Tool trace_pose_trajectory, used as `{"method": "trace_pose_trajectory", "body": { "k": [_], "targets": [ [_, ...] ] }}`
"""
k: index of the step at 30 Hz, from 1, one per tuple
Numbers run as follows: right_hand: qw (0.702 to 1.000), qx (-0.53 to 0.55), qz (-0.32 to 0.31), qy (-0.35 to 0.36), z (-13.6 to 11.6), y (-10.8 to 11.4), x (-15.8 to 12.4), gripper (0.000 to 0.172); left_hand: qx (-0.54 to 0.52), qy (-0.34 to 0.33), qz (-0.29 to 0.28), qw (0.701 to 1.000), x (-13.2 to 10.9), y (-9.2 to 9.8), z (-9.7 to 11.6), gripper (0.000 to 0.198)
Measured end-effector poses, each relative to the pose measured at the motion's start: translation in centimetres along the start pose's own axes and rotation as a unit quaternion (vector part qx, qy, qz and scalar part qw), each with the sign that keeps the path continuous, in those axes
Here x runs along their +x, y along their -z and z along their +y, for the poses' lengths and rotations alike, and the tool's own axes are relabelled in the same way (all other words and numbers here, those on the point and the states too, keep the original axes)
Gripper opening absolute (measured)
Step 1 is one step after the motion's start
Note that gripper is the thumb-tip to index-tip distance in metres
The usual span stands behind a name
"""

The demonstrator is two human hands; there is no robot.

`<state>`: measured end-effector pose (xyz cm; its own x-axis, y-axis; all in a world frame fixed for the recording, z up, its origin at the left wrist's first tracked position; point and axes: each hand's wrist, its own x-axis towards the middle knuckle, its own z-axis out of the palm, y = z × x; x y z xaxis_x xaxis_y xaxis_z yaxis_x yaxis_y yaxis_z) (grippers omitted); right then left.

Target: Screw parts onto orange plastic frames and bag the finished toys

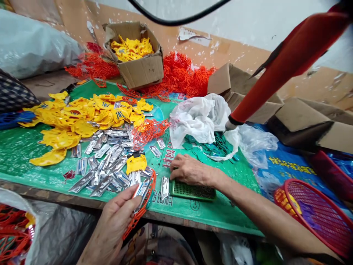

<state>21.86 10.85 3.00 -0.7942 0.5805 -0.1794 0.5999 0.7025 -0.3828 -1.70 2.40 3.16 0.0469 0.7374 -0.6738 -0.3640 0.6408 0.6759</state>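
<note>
My left hand [121,213] is closed around a silver-patterned plate [142,193] and an orange openwork plastic frame [142,211], held together at the table's front edge. My right hand [190,170] rests at the back left of a green perforated tray [195,191], its fingers curled and pinched. Whatever is in that pinch is hidden. Beside the tray lies a single silver plate [164,187]. Between the hands and the left side spreads a heap of silver plates [110,162]. One yellow plastic piece [136,163] sits just beyond my left hand.
Yellow pieces [91,114] are piled at the left. A cardboard box [143,70] of them stands behind, near orange frames [184,75]. A white plastic bag [197,116] with dark green parts [217,145] lies beyond my right hand. A red-orange tool [278,70] hangs above. A red basket [317,213] is right.
</note>
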Motion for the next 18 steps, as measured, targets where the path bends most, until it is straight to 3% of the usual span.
{"method": "trace_pose_trajectory", "body": {
  "k": [7, 12, 18],
  "targets": [
    [0.994, 0.092, 0.041, -0.043, 4.2, 1.4, 0.3, 0.018, -0.011, 0.013, 0.011, 1.000, 0.6, -0.1, -0.1, 0.042],
    [0.978, 0.181, 0.070, -0.079, 5.9, 0.1, 1.0, 0.015, 0.022, 0.025, 0.027, 0.999, 1.2, 0.3, 0.1, 0.053],
    [0.945, 0.266, 0.146, -0.118, 5.9, -1.7, -0.1, 0.013, 0.033, 0.011, 0.053, 0.998, 1.4, -0.3, 1.0, 0.053]
  ]
}}
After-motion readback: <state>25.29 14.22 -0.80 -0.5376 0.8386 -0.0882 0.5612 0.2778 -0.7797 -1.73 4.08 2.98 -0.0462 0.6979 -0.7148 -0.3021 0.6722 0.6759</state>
